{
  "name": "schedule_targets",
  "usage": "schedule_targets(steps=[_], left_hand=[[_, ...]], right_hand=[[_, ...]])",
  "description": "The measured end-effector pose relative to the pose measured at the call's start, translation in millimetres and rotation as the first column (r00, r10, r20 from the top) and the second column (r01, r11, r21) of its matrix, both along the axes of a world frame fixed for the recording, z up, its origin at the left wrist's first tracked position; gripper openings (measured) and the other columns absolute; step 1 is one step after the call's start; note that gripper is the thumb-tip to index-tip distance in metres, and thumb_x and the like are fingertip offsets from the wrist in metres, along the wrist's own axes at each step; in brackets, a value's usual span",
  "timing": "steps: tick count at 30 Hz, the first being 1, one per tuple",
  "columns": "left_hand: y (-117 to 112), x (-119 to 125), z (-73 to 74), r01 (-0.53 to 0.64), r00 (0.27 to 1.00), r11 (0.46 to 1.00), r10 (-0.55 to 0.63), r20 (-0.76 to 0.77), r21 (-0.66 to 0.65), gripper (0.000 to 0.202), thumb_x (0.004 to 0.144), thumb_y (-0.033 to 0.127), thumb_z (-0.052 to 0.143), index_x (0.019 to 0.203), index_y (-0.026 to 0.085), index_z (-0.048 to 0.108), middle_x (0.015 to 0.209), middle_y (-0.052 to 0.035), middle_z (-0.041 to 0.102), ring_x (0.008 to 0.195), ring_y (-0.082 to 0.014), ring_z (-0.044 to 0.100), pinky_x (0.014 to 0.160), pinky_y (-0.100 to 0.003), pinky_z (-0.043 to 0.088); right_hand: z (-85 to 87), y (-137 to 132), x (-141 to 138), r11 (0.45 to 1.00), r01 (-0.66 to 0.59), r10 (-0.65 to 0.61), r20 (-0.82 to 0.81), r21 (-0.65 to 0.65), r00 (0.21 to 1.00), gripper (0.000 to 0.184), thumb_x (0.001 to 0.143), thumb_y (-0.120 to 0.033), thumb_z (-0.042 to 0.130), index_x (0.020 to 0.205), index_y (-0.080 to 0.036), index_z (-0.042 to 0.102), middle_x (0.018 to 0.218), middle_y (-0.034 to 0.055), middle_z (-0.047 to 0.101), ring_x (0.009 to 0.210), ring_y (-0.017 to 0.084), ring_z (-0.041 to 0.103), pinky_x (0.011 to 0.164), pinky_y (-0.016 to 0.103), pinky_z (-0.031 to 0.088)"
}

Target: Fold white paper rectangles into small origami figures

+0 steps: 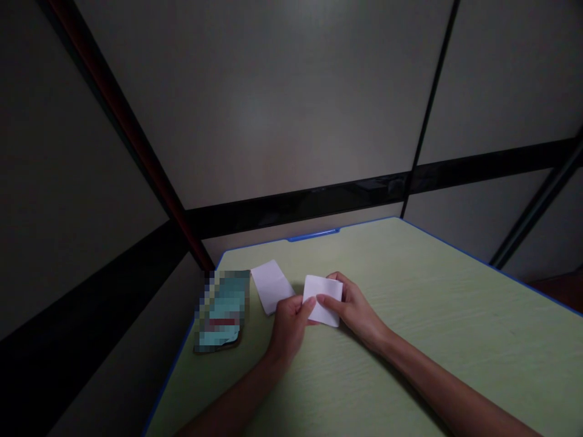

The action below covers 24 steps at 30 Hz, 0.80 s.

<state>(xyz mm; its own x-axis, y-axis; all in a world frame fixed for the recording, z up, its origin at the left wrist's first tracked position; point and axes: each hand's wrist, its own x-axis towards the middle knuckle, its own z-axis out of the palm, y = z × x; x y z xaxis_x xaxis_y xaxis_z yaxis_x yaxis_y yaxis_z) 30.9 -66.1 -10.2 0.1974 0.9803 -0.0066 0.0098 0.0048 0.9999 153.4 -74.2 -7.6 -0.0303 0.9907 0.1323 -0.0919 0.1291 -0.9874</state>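
Observation:
Both my hands hold a small, roughly square piece of white paper a little above the table. My left hand is closed on its left edge, the thumb pressed on top. From the right, my right hand grips the opposite edge, its thumb lying across the face and its fingers behind. It looks folded, but the layers are hard to make out. Another white sheet of paper lies on the table just beyond my left hand, with a faint crease across it.
A phone-like object with a blurred, greenish face lies at the table's left side. The pale green table has a blue edge and a blue strip at its back. Cabinet-like panels stand close behind and to the left.

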Motion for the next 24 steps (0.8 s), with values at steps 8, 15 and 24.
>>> schedule_targets(steps=[8,15,24], left_hand=[[-1.4,0.0,1.5,0.005,1.000,1.000,-0.005,0.024,-0.010,0.029,0.059,0.039,0.059,0.061,0.010,0.062,0.053,-0.0026,0.059,0.055,-0.0165,0.055,0.051,-0.026,0.046],[0.3,-3.4,2.3,-0.023,0.998,1.000,0.023,0.062,-0.003,0.031,0.064,0.039,0.056,0.073,0.009,0.063,0.063,-0.0051,0.063,0.060,-0.0179,0.057,0.053,-0.026,0.046],[1.5,-4.6,3.4,-0.075,0.993,0.997,0.076,0.090,-0.016,0.031,0.062,0.039,0.058,0.071,0.010,0.062,0.065,-0.0053,0.063,0.063,-0.0189,0.058,0.056,-0.027,0.047]], right_hand=[[-1.0,0.9,-1.0,0.999,0.024,-0.026,-0.073,-0.022,0.997,0.027,0.058,-0.024,0.063,0.068,-0.018,0.038,0.053,-0.0074,0.042,0.047,0.007,0.040,0.042,0.018,0.031],[5.2,3.4,0.8,0.995,0.011,-0.040,-0.292,-0.101,0.956,0.042,0.046,-0.023,0.072,0.071,-0.019,0.038,0.054,-0.0071,0.053,0.047,0.006,0.047,0.047,0.019,0.035],[5.2,5.5,5.4,0.988,0.089,-0.125,-0.313,-0.124,0.942,0.043,0.043,-0.024,0.075,0.068,-0.018,0.040,0.042,-0.0087,0.051,0.039,0.006,0.043,0.043,0.018,0.030]])
